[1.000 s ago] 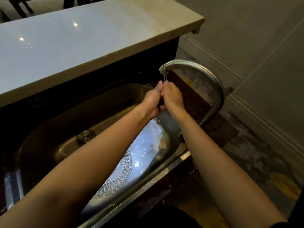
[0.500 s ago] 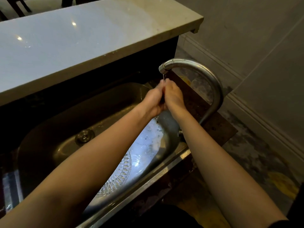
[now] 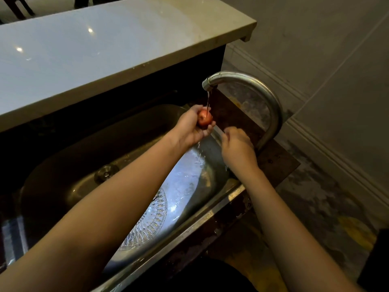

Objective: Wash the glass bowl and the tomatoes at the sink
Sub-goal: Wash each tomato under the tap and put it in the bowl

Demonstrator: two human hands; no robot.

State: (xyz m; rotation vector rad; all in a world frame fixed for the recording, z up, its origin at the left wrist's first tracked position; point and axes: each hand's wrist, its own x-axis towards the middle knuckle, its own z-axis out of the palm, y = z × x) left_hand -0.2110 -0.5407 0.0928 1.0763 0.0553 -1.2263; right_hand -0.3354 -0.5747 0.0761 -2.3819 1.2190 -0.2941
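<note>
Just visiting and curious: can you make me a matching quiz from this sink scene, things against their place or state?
Things
1 tomato
2 glass bowl
3 faucet
4 drain

Place or state
A pouring water
B held in the left hand
C built into the sink floor
D lying loose in the sink

Pairs: 1-B, 2-D, 3-A, 4-C

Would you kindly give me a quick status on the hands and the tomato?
Left hand grips tomato under running tap. Right hand curled beside it, apart, grasp hidden. Glass bowl in sink below; nothing blocking.
</note>
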